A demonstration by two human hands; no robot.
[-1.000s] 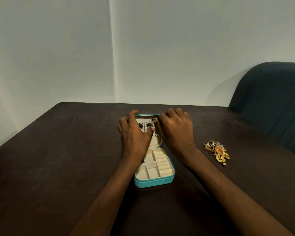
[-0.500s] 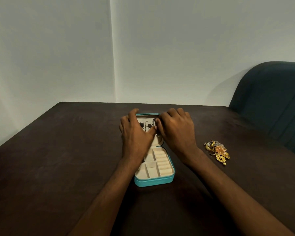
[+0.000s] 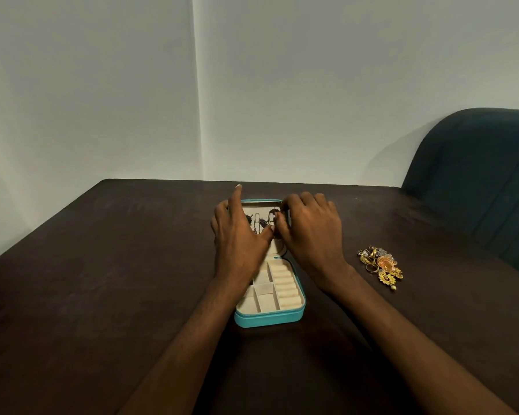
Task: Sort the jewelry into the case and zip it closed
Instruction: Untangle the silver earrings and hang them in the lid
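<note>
A teal jewelry case (image 3: 269, 320) lies open in the middle of the dark table, with its cream compartments nearest me. Its lid (image 3: 259, 202) lies flat at the far end, and dark dangling pieces (image 3: 263, 223) hang inside it. My left hand (image 3: 239, 245) hovers over the lid's left side, index finger raised and thumb touching the lining near my other hand. My right hand (image 3: 312, 235) covers the lid's right side, its curled fingertips pinching a dark dangling piece there. A heap of gold jewelry (image 3: 380, 263) lies on the table to the right of the case.
The dark wooden table (image 3: 117, 280) reaches to a white wall at the back. A dark teal upholstered chair (image 3: 477, 175) stands at the table's right edge, behind the gold heap.
My left index finger has lifted above the lid's rim and the hand has spread a little. My right hand stays on the lid's right side. Case and gold heap have not moved.
</note>
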